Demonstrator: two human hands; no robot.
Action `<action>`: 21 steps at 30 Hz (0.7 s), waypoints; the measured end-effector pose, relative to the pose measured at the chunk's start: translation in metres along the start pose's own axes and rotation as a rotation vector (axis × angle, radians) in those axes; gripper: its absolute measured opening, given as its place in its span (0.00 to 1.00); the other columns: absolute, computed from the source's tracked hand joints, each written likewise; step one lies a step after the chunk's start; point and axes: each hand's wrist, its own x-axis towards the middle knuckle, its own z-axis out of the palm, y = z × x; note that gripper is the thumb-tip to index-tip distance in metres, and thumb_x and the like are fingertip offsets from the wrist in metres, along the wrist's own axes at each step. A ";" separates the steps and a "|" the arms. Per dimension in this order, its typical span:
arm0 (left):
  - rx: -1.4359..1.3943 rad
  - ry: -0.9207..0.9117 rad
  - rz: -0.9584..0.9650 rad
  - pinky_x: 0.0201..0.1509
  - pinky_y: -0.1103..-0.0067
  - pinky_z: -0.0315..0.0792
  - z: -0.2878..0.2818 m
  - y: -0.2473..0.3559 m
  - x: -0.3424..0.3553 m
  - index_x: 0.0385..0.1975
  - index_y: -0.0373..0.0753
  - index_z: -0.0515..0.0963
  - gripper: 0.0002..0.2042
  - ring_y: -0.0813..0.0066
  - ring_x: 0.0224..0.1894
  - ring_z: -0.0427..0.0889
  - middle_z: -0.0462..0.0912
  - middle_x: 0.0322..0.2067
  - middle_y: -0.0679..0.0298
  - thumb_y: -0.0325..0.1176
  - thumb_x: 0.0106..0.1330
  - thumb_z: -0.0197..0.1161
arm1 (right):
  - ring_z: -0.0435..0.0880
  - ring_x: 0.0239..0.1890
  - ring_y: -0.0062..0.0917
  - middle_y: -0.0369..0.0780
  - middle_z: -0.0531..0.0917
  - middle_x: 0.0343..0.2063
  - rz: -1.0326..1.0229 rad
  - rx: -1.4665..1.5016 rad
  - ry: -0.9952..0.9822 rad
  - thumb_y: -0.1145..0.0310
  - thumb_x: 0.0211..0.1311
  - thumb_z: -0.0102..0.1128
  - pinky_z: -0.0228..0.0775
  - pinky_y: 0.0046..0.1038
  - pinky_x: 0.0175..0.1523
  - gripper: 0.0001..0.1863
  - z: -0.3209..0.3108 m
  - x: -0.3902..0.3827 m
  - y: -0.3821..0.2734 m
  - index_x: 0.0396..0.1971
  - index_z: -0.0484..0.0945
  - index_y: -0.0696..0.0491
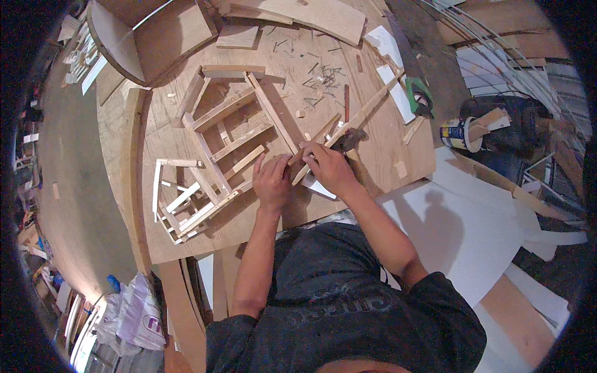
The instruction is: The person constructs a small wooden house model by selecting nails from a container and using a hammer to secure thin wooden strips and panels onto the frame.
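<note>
A wooden frame (224, 115) of nailed strips with several crosspieces lies on the plywood table, left of my hands. Its near right corner is partly hidden by my left hand (272, 181), whose bent fingers press on a short wood piece (296, 158). My right hand (328, 166) pinches the same piece from the other side, fingertips close to the left ones. Beneath and beyond the right hand, a long wooden strip (371, 105) runs diagonally to the far right. A dark object (353, 138), too unclear to name, lies just past the right wrist.
Loose nails (323, 78) are scattered at the far middle. A green-handled saw (420, 97) rests at the table's right edge. A curved wooden box (149, 37) stands at the far left. Beyond the right edge are a paint tub (460, 135) and white sheets (463, 217).
</note>
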 end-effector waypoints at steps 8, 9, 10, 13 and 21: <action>0.018 -0.014 -0.118 0.68 0.62 0.74 0.008 0.009 0.007 0.43 0.45 0.86 0.12 0.64 0.47 0.89 0.91 0.42 0.63 0.35 0.60 0.74 | 0.87 0.50 0.47 0.48 0.88 0.46 0.084 0.030 -0.057 0.67 0.69 0.65 0.81 0.41 0.53 0.27 -0.025 0.008 0.000 0.67 0.73 0.51; 0.036 0.027 -0.096 0.67 0.62 0.75 0.008 0.010 0.014 0.42 0.44 0.86 0.11 0.65 0.46 0.90 0.91 0.41 0.63 0.35 0.60 0.75 | 0.88 0.49 0.45 0.47 0.88 0.46 0.069 -0.041 -0.090 0.67 0.69 0.64 0.82 0.41 0.52 0.28 -0.026 0.007 0.004 0.68 0.73 0.51; 0.042 0.034 -0.099 0.67 0.62 0.75 0.008 0.013 0.017 0.42 0.44 0.86 0.11 0.65 0.46 0.90 0.91 0.41 0.63 0.35 0.60 0.75 | 0.88 0.49 0.45 0.47 0.88 0.46 0.059 -0.040 -0.093 0.67 0.69 0.64 0.82 0.41 0.52 0.28 -0.027 0.005 0.006 0.68 0.73 0.51; -0.065 0.132 -0.096 0.63 0.65 0.78 0.003 0.020 0.027 0.41 0.42 0.87 0.11 0.65 0.45 0.90 0.91 0.41 0.63 0.28 0.58 0.74 | 0.90 0.47 0.41 0.44 0.89 0.45 -0.080 0.058 -0.019 0.67 0.69 0.65 0.82 0.39 0.53 0.27 -0.030 0.011 0.008 0.68 0.74 0.50; -0.128 0.239 -0.154 0.53 0.69 0.83 -0.001 0.032 0.027 0.42 0.42 0.88 0.14 0.61 0.43 0.91 0.92 0.39 0.61 0.23 0.54 0.76 | 0.88 0.49 0.40 0.40 0.88 0.46 0.078 -0.066 -0.140 0.65 0.72 0.63 0.80 0.42 0.53 0.27 -0.061 0.012 -0.006 0.69 0.72 0.46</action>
